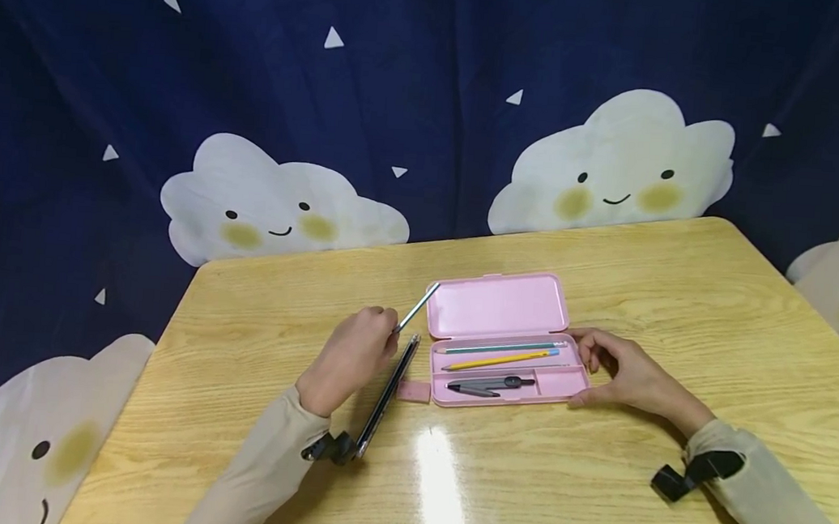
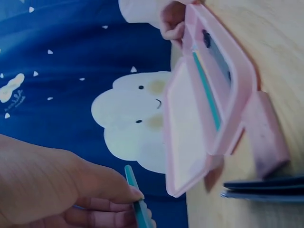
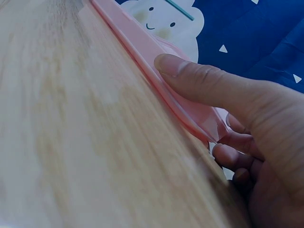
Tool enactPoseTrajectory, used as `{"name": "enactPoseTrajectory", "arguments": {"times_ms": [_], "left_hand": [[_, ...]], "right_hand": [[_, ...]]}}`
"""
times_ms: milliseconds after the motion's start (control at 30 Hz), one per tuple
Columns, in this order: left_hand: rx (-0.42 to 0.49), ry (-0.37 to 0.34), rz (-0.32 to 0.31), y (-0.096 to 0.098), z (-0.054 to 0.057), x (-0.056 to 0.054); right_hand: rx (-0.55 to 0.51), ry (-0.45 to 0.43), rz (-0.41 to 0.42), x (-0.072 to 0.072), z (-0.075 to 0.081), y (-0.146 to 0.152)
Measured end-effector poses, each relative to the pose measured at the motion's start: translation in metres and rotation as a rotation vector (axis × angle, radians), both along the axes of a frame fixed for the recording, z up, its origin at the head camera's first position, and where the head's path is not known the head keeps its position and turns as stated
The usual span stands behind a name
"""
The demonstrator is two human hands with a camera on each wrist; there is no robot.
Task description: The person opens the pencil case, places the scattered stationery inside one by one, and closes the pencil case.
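Observation:
My left hand (image 1: 356,359) pinches a green pencil (image 2: 137,197) between thumb and fingers, held up to the left of the pencil case; its far end overlaps the lid's left edge in the head view. The pink pencil case (image 1: 500,307) lies with its lid folded back. Inside are another green pencil (image 1: 486,349), a yellow pencil (image 1: 500,360) and a grey compass (image 1: 484,386). My right hand (image 1: 627,374) grips the case's right end, with the thumb (image 3: 190,80) at the near side and the fingers curled at the far side.
A pink block (image 1: 414,391), like an eraser, lies against the case's left end. Beside it, below the left hand, is a long, thin black item (image 1: 390,396) with pale ends. Behind the wooden table (image 1: 637,488) hangs a dark blue curtain (image 1: 418,75) with clouds.

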State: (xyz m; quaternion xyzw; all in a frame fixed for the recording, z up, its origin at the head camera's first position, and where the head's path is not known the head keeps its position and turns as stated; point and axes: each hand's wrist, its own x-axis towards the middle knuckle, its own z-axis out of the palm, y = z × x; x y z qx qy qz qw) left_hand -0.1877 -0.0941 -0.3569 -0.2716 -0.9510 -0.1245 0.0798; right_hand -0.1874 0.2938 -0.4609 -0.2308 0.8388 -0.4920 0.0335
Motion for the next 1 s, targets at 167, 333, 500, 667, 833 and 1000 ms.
{"name": "enactPoseTrajectory", "arguments": {"times_ms": [167,333,500,667,833,1000], "left_hand": [[-0.003,0.025,-0.039,0.008,0.008,0.002],[-0.018,0.017,-0.099,0.022,0.013,0.005],[-0.033,0.004,-0.157,0.037,0.015,0.005],[-0.053,0.013,-0.191,0.053,0.018,0.004],[-0.077,0.008,-0.213,0.066,0.019,0.0],[-0.072,-0.007,-0.249,0.075,0.011,-0.007]], "right_hand": [[-0.012,-0.006,0.007,0.0,0.0,0.0],[-0.023,-0.008,0.007,0.001,0.0,0.0],[-0.008,-0.012,-0.001,0.001,0.0,0.0],[0.005,-0.018,-0.009,0.001,0.001,-0.001],[-0.021,-0.019,0.004,0.0,0.001,-0.001],[-0.027,-0.02,0.008,0.0,-0.001,0.0]]}}
